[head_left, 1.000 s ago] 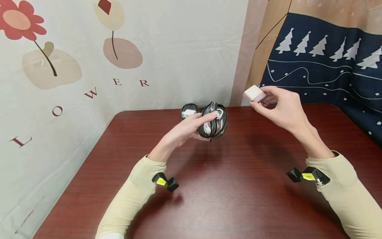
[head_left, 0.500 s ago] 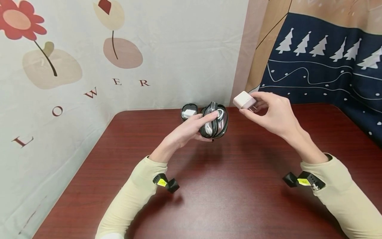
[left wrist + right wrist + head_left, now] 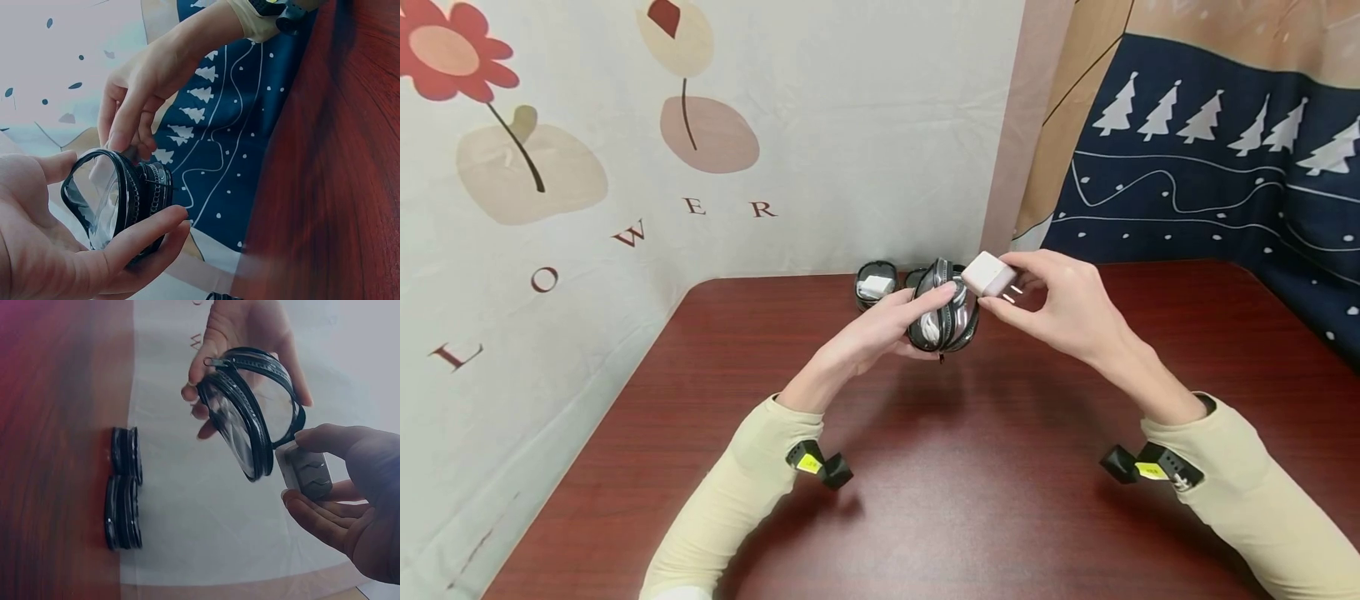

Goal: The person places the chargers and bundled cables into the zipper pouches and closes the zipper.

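My left hand [image 3: 880, 329] holds a small round clear pouch [image 3: 953, 327] with black zip trim above the table, thumb on top and fingers beneath. The pouch's zip is undone; its mouth gapes in the right wrist view, and a white coiled item, perhaps a cable, shows inside. Between thumb and fingertips, my right hand [image 3: 1063, 304] pinches a white charger plug [image 3: 987, 275] with two metal prongs pointing back toward the palm. The plug is right at the pouch's rim [image 3: 299, 422]; whether they touch, I cannot tell.
Two similar black-trimmed pouches stand at the table's back edge: one pouch [image 3: 876, 285] has a white item inside, the other [image 3: 124, 512] is partly hidden behind the held pouch in the head view. A printed cloth [image 3: 865, 133] hangs behind the red-brown table [image 3: 962, 500].
My right hand has moved left and down with the charger plug, from well right of the pouch to its rim. The left hand and pouch have shifted slightly right.
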{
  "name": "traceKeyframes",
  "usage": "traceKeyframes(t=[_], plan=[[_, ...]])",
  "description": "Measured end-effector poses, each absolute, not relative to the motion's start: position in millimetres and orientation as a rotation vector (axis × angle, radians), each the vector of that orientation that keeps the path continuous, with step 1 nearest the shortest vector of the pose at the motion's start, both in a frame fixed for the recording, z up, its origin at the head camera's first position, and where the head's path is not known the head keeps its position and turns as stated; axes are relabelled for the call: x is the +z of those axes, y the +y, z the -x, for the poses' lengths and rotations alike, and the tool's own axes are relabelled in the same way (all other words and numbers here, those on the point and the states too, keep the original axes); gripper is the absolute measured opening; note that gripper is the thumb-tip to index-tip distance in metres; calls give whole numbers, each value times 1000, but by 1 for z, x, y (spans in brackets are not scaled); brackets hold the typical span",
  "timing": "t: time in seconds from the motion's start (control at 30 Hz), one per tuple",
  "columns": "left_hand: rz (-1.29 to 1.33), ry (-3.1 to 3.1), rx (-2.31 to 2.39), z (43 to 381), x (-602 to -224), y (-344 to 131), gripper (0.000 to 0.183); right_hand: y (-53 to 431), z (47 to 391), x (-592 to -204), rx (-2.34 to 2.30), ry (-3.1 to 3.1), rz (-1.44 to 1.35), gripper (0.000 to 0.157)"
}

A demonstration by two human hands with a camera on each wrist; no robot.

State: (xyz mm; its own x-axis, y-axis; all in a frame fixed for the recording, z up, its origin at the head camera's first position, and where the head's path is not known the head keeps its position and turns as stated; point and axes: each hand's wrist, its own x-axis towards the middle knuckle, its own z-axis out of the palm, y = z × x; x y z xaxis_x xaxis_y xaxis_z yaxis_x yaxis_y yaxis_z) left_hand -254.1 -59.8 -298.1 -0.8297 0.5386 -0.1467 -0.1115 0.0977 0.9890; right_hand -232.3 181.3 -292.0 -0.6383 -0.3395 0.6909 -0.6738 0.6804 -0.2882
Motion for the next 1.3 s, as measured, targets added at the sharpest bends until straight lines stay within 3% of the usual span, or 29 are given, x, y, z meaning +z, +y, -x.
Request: traceKeyframes(t=[1.07, 1.3], plan=[[-424, 1888, 1788, 251, -302, -55, 46, 158, 226, -310, 790, -2245, -745, 40], [-436, 1892, 1789, 251, -303, -55, 45, 156, 226, -312, 797, -2217, -740, 45]])
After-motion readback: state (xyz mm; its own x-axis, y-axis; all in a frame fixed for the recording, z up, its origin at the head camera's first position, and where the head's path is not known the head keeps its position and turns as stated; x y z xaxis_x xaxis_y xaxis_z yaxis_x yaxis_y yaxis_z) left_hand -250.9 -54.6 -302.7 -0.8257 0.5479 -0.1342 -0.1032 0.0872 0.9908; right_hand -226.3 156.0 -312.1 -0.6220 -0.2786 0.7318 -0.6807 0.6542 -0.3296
